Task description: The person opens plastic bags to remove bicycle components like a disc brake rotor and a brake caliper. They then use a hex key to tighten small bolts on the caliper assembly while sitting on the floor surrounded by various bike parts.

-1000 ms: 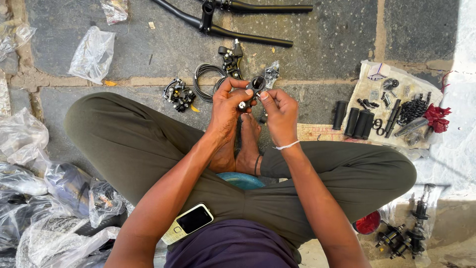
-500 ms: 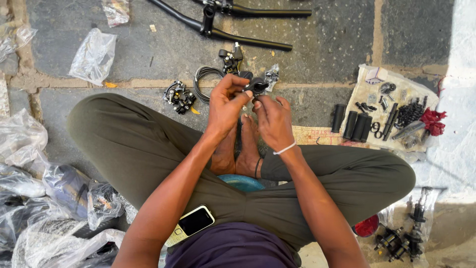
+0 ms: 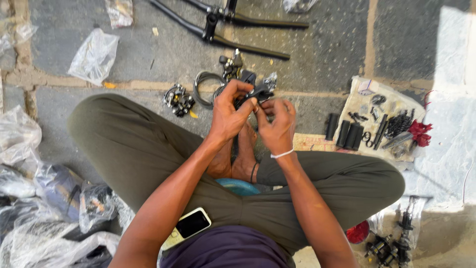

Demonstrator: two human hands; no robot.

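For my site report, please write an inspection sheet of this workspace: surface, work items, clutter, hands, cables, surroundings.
Surface: grey stone floor with sandy joints; the person sits cross-legged on it.
Work items: small black bicycle part, held in both hands above the feet.
Clutter: clear plastic bags at left; black handlebar at top; black grips and small hardware on a sheet at right; phone on the thigh.
Hands: left hand and right hand both grip the part.
Cables: coiled grey cable on the floor.
Surroundings: sunlit patch at right; no other people seen.
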